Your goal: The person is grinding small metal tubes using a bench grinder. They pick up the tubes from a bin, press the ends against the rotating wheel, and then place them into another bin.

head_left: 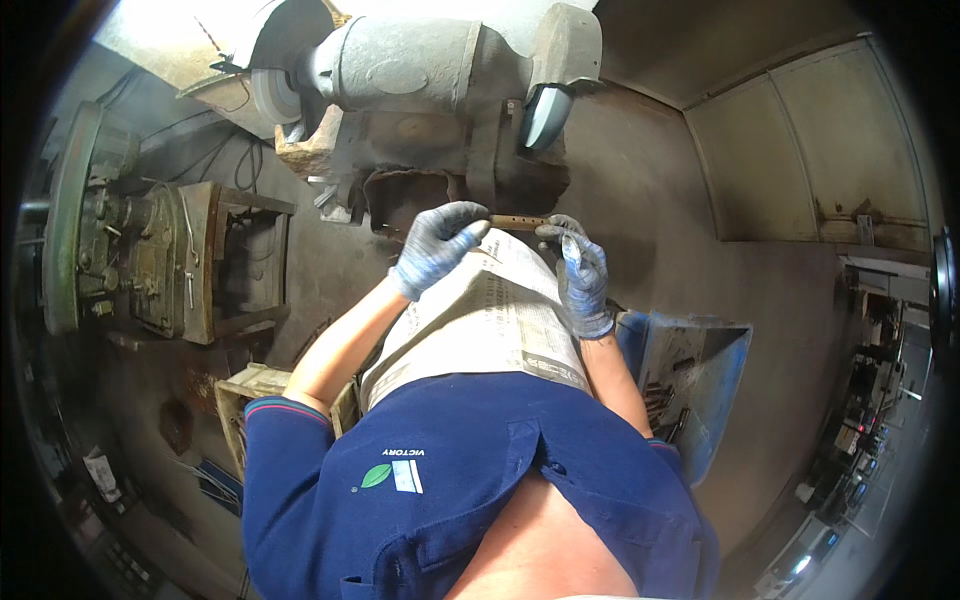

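Bar held by its 2 ends before the grinder

Nearest, a dark blue shirt is seen; past it, the lap is covered by newspaper. At the paper's far edge, a thin brown bar with a row of small holes is held roughly crosswise between 2 gloved hands. Its left end is pinched by the left hand; its right end is held at the fingertips by the right hand. The step in hand is judged to be steadying or positioning of the bar.

At the right, a blue bin is partly filled with dark pieces; at the left, a crate is placed.

Farther out, a grinder is seen, with a left wheel and a right wheel, both well apart from the bar. Whether they are spinning cannot be told. For any move toward them, an even grip would be called for, with fingertips guarded.
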`<state>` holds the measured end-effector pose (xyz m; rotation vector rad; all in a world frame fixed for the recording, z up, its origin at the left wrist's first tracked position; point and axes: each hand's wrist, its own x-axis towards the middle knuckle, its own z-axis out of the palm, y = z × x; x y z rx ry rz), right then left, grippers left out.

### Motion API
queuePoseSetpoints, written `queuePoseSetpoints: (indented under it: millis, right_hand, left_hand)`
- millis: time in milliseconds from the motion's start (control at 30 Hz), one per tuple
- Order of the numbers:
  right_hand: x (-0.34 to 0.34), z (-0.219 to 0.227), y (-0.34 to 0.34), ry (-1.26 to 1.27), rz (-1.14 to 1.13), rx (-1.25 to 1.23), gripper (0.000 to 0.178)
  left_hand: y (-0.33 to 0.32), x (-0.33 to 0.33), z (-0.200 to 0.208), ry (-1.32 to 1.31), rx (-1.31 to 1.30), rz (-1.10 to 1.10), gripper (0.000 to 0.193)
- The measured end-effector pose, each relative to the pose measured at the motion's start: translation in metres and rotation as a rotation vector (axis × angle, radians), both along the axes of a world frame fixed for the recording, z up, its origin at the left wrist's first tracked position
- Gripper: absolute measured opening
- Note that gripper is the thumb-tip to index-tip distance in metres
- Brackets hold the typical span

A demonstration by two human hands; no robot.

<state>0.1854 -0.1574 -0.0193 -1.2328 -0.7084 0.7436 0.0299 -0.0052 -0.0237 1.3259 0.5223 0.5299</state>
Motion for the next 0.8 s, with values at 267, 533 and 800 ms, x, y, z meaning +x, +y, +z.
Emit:
queuePoseSetpoints:
  millis: [267, 533, 800]
  right_hand:
    - [-0.006, -0.009, 0.017, 0.094, -0.14, 0.004, 0.031]
    - [-0.007, -0.002, 0.028, -0.247, -0.24, -0.075, 0.019]
    - [0.025, -0.019, 0.038, -0.82, -0.276, -0.141, 0.025]
  left_hand:
    - [0.011, 0.017, -0.012, 0.067, 0.258, 0.08, 0.015]
    - [0.027, 0.045, -0.034, -0.04, -0.207, 0.078, 0.014]
    - [0.036, 0.079, -0.058, 0.028, -0.135, 0.138, 0.012]
